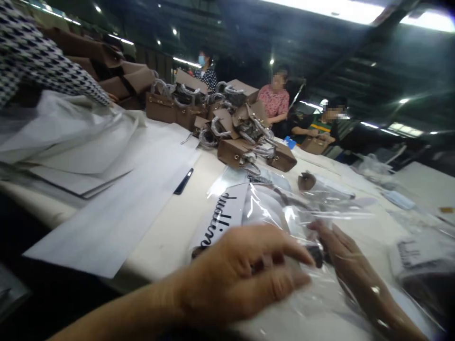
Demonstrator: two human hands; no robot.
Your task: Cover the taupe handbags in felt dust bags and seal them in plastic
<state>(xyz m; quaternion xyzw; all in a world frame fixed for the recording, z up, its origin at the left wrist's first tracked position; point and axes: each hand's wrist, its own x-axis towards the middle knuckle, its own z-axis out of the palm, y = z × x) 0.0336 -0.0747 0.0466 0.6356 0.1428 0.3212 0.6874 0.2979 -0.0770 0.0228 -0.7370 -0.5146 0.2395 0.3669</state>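
A handbag [265, 208] wrapped in a clear plastic bag lies on the table before me, with a white sheet [227, 210] bearing black script lettering at its left side. My left hand [245, 274] hovers over the near end of the wrapped handbag, its thumb and forefinger apart and its other fingers curled. On the right, my right hand [355, 265] has its fingers stretched along the clear plastic bag [320, 303]. Shiny film seems to lie over that wrist. Motion blurs both sets of fingertips, and whether they touch the film is unclear.
Brown handbags [234, 151] with wrapped handles are heaped across the table. White sheets [88, 156] and a dark phone [184, 181] lie left. Another wrapped handbag [423, 265] sits right. A co-worker's patterned sleeve [53, 57] reaches in at left; several people sit behind.
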